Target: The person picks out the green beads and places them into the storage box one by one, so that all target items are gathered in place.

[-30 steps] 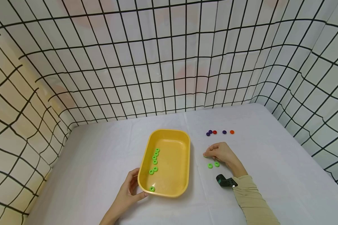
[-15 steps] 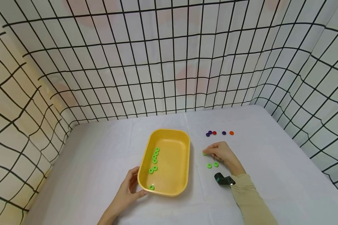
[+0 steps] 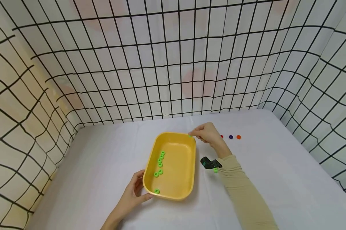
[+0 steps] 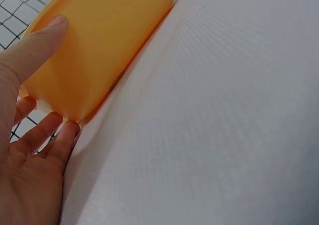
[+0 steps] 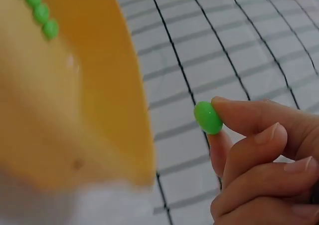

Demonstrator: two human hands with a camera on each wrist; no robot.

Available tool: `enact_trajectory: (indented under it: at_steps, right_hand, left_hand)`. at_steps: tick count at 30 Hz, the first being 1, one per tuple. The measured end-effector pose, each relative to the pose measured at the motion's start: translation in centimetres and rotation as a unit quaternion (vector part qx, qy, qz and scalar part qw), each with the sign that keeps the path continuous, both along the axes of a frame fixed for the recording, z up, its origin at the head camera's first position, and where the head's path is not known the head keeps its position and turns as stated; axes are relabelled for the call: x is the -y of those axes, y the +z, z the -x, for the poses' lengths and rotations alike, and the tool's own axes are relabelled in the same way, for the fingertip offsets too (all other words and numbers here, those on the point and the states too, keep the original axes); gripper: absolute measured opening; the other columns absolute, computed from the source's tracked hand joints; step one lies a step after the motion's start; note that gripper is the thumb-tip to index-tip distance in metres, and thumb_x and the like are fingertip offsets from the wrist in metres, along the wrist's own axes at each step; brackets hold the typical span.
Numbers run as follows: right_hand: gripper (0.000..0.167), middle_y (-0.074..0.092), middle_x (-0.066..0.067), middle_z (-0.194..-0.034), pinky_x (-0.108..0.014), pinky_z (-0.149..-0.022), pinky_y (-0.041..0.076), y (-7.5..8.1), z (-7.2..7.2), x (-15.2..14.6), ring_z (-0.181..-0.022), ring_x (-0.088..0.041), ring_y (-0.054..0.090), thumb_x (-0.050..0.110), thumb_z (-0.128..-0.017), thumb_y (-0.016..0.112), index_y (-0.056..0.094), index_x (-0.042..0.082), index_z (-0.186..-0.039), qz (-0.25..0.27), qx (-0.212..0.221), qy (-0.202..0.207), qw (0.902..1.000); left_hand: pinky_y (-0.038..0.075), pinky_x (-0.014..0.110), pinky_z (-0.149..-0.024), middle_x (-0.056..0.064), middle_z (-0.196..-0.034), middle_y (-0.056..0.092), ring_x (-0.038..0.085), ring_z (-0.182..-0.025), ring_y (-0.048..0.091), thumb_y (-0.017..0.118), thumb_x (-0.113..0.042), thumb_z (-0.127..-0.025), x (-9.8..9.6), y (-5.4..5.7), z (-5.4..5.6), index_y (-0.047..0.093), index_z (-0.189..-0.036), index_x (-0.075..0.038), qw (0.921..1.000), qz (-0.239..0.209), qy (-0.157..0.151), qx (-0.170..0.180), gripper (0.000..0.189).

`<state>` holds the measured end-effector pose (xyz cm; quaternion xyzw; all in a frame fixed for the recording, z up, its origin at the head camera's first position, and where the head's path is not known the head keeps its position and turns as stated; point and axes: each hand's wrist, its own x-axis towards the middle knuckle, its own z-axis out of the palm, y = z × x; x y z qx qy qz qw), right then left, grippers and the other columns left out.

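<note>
A yellow tray (image 3: pixel 177 179) stands on the table, with several small green ring-shaped beads (image 3: pixel 160 160) lying along its left side. My left hand (image 3: pixel 134 190) grips the tray's near left corner; in the left wrist view, the thumb (image 4: pixel 47 38) lies on one wall and the other fingertips touch the corner's lower part. My right hand (image 3: pixel 208 133) is raised by the far right corner of the tray. Between its thumb and index finger it pinches one green bead (image 5: pixel 208 117), just outside the rim in the right wrist view.
Right of the tray, a green bead (image 3: pixel 215 170) shows partly behind the right wrist's black camera (image 3: pixel 211 163). Farther back lie a dark purple bead (image 3: pixel 231 137), an orange bead (image 3: pixel 238 137) and a red one half hidden by the hand. Black wire mesh (image 3: pixel 173 67) encloses the table.
My right hand has lifted the pinched green bead off the table and moved left and back to the tray's far right corner. The left hand keeps its grip on the tray.
</note>
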<state>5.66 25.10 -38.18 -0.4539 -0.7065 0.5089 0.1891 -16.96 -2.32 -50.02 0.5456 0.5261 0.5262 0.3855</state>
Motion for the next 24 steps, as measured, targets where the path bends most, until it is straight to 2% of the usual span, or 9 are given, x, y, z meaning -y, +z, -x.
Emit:
enact_trajectory:
  at_steps: [3,5,7,10,13,19,24]
  right_hand:
    - [0.024,0.043,0.002,-0.049,-0.019,-0.040,0.024,1.4,3.6,0.5,-0.040,-0.007,0.029,0.015,-0.086,0.076,0.069,-0.008,-0.083,-0.016,0.004,0.040,0.9991]
    - [0.026,0.043,0.001,-0.048,-0.019,-0.040,0.025,1.6,5.8,0.9,-0.039,-0.008,0.030,0.014,-0.086,0.076,0.069,-0.012,-0.082,-0.021,0.016,0.061,0.9978]
    - [0.026,0.045,0.000,-0.047,-0.019,-0.040,0.025,1.2,7.5,1.4,-0.039,-0.008,0.031,0.014,-0.085,0.076,0.071,-0.011,-0.079,-0.021,0.031,0.078,0.9963]
    - [0.030,0.045,0.000,-0.046,-0.021,-0.041,0.028,-0.1,9.3,2.0,-0.039,-0.009,0.033,0.014,-0.084,0.077,0.065,-0.004,-0.063,-0.015,0.068,0.086,0.9939]
    - [0.034,0.046,-0.001,-0.046,-0.022,-0.042,0.030,-1.5,10.3,2.4,-0.040,-0.011,0.034,0.013,-0.084,0.076,0.059,0.002,-0.056,-0.007,0.098,0.085,0.9915]
    - [0.027,0.050,-0.006,-0.050,-0.023,-0.041,0.029,-3.1,11.2,2.7,-0.040,-0.012,0.035,0.014,-0.087,0.074,0.071,-0.009,-0.074,0.002,0.142,0.090,0.9858]
    - [0.026,0.050,-0.005,-0.049,-0.022,-0.040,0.026,-3.6,11.9,2.7,-0.039,-0.011,0.034,0.014,-0.088,0.074,0.072,-0.009,-0.076,-0.006,0.147,0.095,0.9845]
  left_hand:
    - [0.039,0.013,-0.106,0.019,-0.146,0.043,0.009,-0.127,0.050,0.082,-0.003,-0.078,-0.2,0.2,0.0,0.038,-0.144,-0.008,1.0000,-0.002,-0.003,0.003,0.080]
    - [0.039,0.013,-0.106,0.019,-0.146,0.043,0.009,-0.127,0.050,0.082,-0.003,-0.077,-0.3,0.3,-0.1,0.038,-0.144,-0.007,1.0000,-0.001,-0.001,0.004,0.080]
    - [0.039,0.013,-0.106,0.019,-0.146,0.043,0.009,-0.127,0.050,0.082,-0.004,-0.077,-0.3,0.3,-0.2,0.038,-0.144,-0.007,1.0000,-0.002,-0.002,0.004,0.080]
    - [0.039,0.013,-0.107,0.019,-0.146,0.043,0.008,-0.127,0.050,0.082,-0.004,-0.078,-0.4,0.0,-0.2,0.038,-0.144,-0.007,1.0000,-0.004,-0.005,0.001,0.080]
    - [0.038,0.013,-0.107,0.018,-0.147,0.043,0.007,-0.128,0.049,0.082,-0.004,-0.078,-0.4,-0.1,-0.1,0.038,-0.144,-0.009,1.0000,-0.002,-0.006,0.000,0.080]
    - [0.037,0.013,-0.108,0.017,-0.147,0.044,0.009,-0.129,0.049,0.083,-0.006,-0.077,-0.3,0.1,0.0,0.038,-0.144,-0.011,1.0000,0.006,-0.005,-0.001,0.081]
    - [0.038,0.013,-0.107,0.017,-0.146,0.045,0.009,-0.127,0.050,0.084,-0.006,-0.076,-0.1,0.3,0.1,0.038,-0.144,-0.011,0.9999,0.010,0.003,0.002,0.082]
